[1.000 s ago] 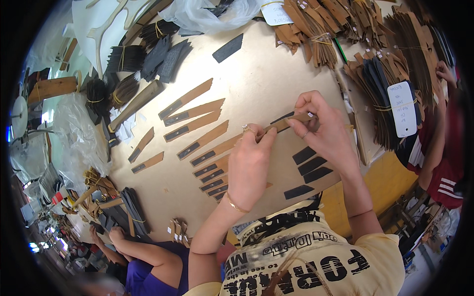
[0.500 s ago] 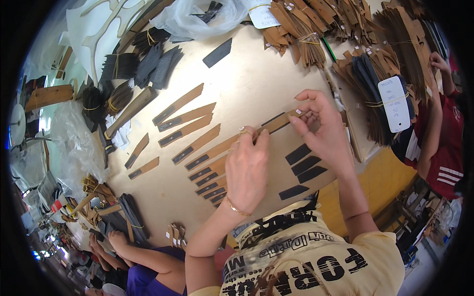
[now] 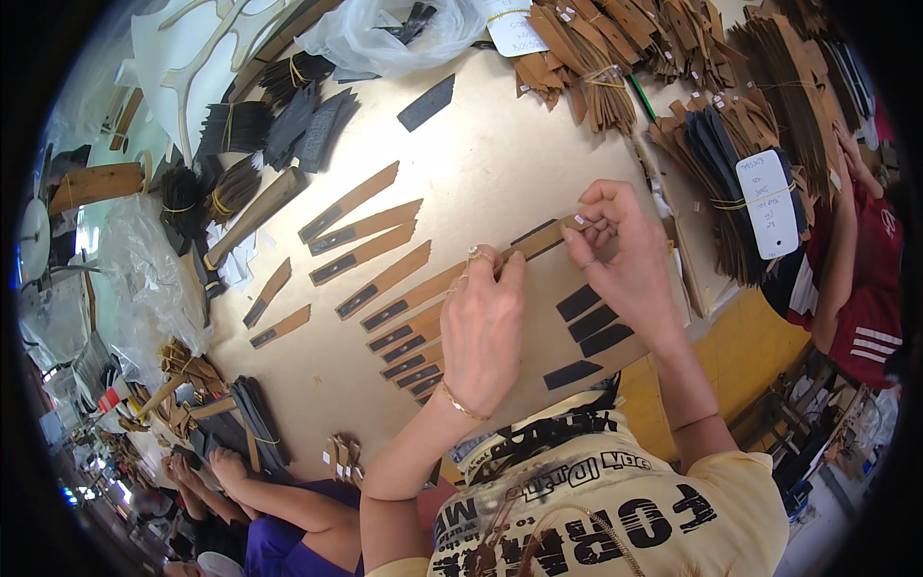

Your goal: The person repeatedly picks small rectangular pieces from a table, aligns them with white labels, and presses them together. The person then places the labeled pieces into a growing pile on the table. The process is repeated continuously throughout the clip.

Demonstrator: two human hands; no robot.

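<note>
A long brown leather-like strip (image 3: 546, 238) with a small white sticker lies slantwise on the table, a dark piece along its far edge. My left hand (image 3: 481, 332) is closed at its near end, thumb and fingers pressing it down. At the stickered end, my right hand (image 3: 627, 264) pinches the strip between thumb and fingers. Left of my left hand lie several brown strips with dark patches (image 3: 370, 296), partly hidden by that hand. Several short black pieces (image 3: 598, 317) rest below my right hand.
A hammer (image 3: 255, 219) lies at the left, near black bundles (image 3: 236, 130). Banded brown strips (image 3: 591, 82) fill the far right, beside a tagged bundle (image 3: 716, 168). A plastic bag (image 3: 389, 38) sits at the back. Other people's arms (image 3: 279, 500) show lower left and at right.
My right hand's fingers have shifted slightly at the stickered end, while my left hand stays in place. At the right edge, another person's hand has moved.
</note>
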